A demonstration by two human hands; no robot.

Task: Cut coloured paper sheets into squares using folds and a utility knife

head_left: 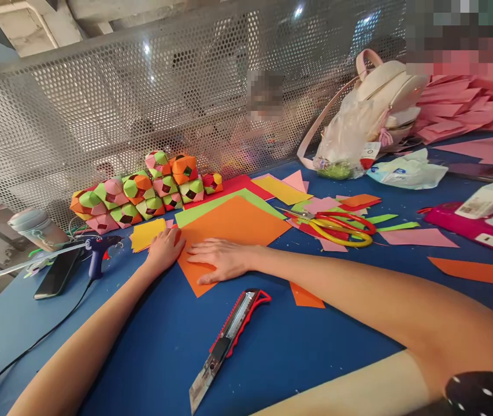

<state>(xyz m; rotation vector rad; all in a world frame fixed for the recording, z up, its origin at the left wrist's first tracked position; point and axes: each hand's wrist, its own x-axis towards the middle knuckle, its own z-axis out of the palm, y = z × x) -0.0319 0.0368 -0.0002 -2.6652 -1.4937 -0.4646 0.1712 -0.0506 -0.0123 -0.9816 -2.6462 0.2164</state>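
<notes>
An orange paper square [235,228] lies on the blue table [307,341]. My right hand [220,260] lies flat on its near corner with the fingers stretched out, pressing the sheet down. My left hand [166,248] rests at the sheet's left corner, fingers curled at the paper's edge; what they grip is hidden. A green sheet [198,211] and a red sheet [233,185] lie under and behind the orange one. A small yellow sheet [146,234] sits just left of my left hand.
A red utility knife [229,341] lies close in front. Scissors [337,228] lie to the right among paper scraps. Folded paper balls [142,193] are stacked at the back. A glue gun [96,254], a phone [58,274], a bag [376,110] and a pink power strip [475,228] surround the work.
</notes>
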